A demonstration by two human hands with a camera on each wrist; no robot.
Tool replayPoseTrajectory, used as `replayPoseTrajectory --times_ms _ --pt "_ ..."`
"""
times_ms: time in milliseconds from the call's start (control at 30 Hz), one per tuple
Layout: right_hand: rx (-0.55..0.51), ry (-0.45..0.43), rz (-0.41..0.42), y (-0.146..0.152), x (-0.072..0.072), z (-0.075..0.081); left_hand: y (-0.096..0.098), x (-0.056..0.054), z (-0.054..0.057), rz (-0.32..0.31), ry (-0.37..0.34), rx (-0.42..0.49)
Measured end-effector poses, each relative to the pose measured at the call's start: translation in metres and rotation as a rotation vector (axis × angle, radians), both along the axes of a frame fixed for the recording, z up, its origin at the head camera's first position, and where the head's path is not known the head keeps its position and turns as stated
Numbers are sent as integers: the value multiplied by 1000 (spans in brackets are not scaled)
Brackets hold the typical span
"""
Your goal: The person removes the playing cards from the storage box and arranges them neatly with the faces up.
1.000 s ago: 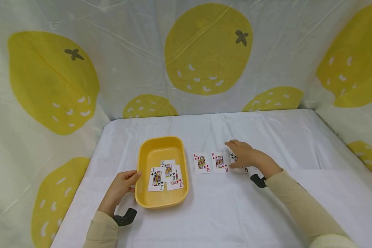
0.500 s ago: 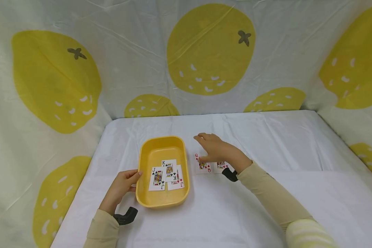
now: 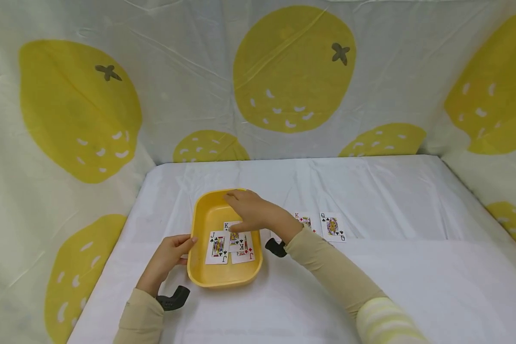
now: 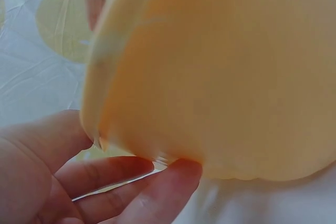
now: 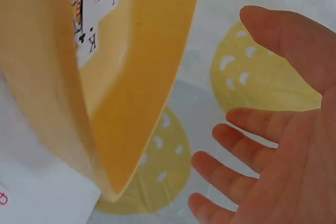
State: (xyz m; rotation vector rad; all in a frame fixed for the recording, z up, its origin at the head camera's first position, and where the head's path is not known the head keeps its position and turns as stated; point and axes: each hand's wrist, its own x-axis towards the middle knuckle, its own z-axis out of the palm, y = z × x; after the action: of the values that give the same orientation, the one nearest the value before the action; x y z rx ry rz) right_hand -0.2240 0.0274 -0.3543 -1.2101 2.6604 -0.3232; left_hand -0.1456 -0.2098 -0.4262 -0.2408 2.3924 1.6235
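Observation:
A yellow plastic tray (image 3: pixel 223 279) rests on the white cloth, and in it lie a jack of clubs (image 3: pixel 217 247), a king of clubs (image 3: pixel 235 242) and a jack of diamonds (image 3: pixel 246 255), partly overlapping. With thumb and fingers, my left hand (image 3: pixel 167 258) holds the tray's left edge. The left wrist view shows the fingertips (image 4: pixel 184 169) against the tray's outer wall. Over the tray's upper right side is my right hand (image 3: pixel 253 210), its fingers spread and holding nothing. It partly covers the king of clubs.
On the cloth right of the tray lie a king of diamonds (image 3: pixel 303 220), partly behind my right forearm, and a queen of clubs (image 3: pixel 333 227). Another card there is almost wholly hidden by my right wrist. A lemon-print cloth (image 3: pixel 292 71) stands upright behind the table.
My right hand has moved left, from above the queen of clubs across the other cards to over the tray. It uncovers the queen of clubs. My left hand stays at the tray's edge.

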Motion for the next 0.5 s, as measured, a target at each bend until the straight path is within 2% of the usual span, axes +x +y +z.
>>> replayPoseTrajectory --times_ms 200,367,500 --pt "-1 -18 17 -26 3 -2 -1 -1 -2 -2 -5 11" --pt "16 2 47 -40 4 -11 1 -1 -2 -9 -6 6" --pt "43 -23 33 -47 5 -18 2 0 0 -18 -4 -10"
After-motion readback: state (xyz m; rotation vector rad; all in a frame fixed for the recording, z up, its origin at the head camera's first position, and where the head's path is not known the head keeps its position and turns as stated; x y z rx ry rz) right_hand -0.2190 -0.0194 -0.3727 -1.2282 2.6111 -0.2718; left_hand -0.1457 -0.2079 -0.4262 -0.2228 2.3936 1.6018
